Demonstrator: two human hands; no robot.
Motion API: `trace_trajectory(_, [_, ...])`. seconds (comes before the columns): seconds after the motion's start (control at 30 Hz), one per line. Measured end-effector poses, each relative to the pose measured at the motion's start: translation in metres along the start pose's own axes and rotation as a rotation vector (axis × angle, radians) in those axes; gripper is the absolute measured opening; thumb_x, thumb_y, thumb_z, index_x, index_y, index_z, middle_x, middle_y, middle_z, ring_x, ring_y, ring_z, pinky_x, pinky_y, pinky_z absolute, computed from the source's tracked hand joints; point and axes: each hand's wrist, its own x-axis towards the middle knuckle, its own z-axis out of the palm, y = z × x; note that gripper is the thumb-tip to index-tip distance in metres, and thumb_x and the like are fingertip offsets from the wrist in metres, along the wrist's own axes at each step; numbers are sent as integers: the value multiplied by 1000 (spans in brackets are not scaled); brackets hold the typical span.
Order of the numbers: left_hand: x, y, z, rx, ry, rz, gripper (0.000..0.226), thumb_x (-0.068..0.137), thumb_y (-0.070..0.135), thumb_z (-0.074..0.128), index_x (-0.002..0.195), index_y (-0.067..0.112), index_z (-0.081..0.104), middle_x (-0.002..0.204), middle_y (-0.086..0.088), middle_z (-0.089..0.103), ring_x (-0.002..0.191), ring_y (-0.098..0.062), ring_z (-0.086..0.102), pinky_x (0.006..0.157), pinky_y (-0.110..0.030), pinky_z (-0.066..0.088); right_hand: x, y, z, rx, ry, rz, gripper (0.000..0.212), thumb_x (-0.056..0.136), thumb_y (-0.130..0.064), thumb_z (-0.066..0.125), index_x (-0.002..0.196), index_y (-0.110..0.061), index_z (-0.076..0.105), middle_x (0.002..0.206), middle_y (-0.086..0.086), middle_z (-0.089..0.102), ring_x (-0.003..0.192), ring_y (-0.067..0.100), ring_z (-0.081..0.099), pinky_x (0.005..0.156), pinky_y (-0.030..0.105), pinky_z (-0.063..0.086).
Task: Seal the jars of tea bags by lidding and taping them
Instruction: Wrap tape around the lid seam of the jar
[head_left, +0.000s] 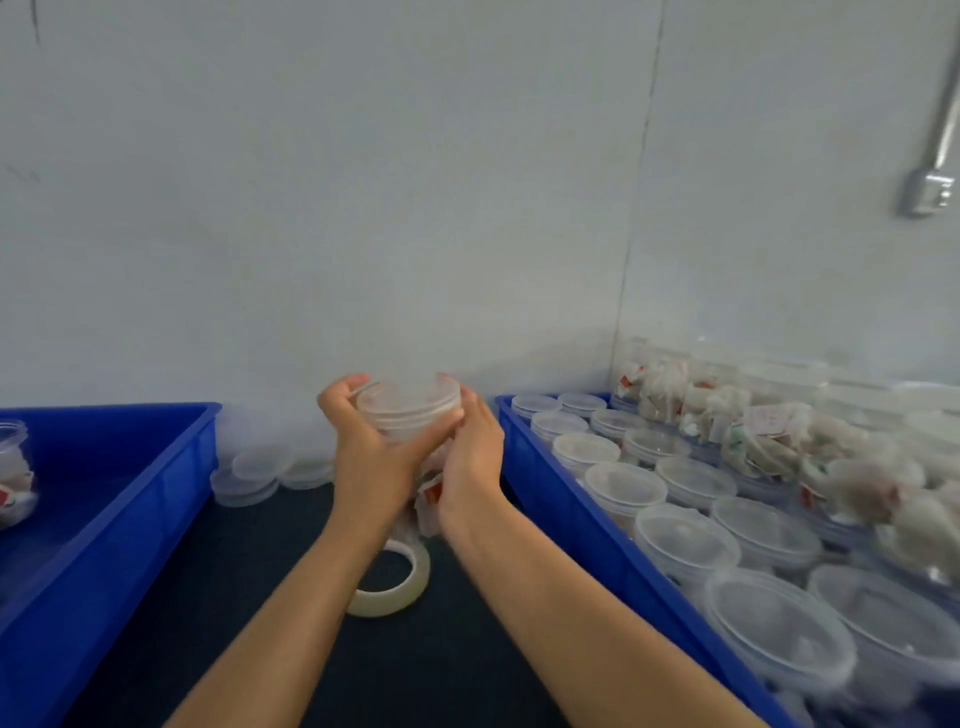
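Observation:
A clear plastic jar of tea bags (427, 493) stands on the dark table between my hands, with a clear lid (410, 402) on its top. My left hand (363, 447) curls round the lid and the upper part of the jar from the left. My right hand (470, 447) holds the jar's right side, its fingers against the lid's edge. The jar's body is mostly hidden behind both hands. A roll of clear tape (395, 579) lies flat on the table just in front of the jar, partly under my left forearm.
A blue bin (550, 488) on the right holds several lidded jars and, behind them, jars of tea bags. A blue bin (130, 499) on the left holds one open jar (15, 478). Loose clear lids (254, 475) are stacked by the wall.

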Motion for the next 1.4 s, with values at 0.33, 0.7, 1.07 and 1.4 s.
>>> trace_trajectory(0.33, [21, 40, 88, -210, -508, -148, 83, 72, 4, 80, 137, 16, 30, 120, -1, 58, 97, -5, 65, 67, -15, 53, 31, -123, -64, -253, 107, -46, 26, 99, -22, 41, 93, -14, 65, 85, 3, 58, 82, 19, 55, 71, 31, 48])
trace_trajectory(0.7, [66, 25, 168, -84, -379, -74, 77, 71, 17, 85, 139, 20, 46, 123, 2, 56, 113, -20, 57, 87, -28, 51, 98, -159, -134, -574, -236, -154, 71, 86, -20, 71, 143, -16, 30, 135, 5, 50, 118, 23, 54, 91, 36, 50])
trace_trajectory(1.07, [120, -73, 202, -70, -361, -203, 63, 76, 27, 82, 130, 20, 48, 121, 6, 54, 94, -5, 57, 64, -11, 45, 202, -114, -135, -518, -23, -281, 98, 68, -8, 86, 146, -21, 27, 132, 4, 43, 119, 22, 48, 90, 34, 52])
trace_trajectory(1.4, [156, -137, 223, -48, -334, -170, 48, 88, 19, 70, 133, 19, 53, 135, 1, 56, 86, 5, 54, 56, -3, 47, 266, -96, -142, -470, 18, -317, 96, 68, -5, 85, 144, -21, 30, 129, 3, 44, 117, 23, 47, 89, 32, 51])
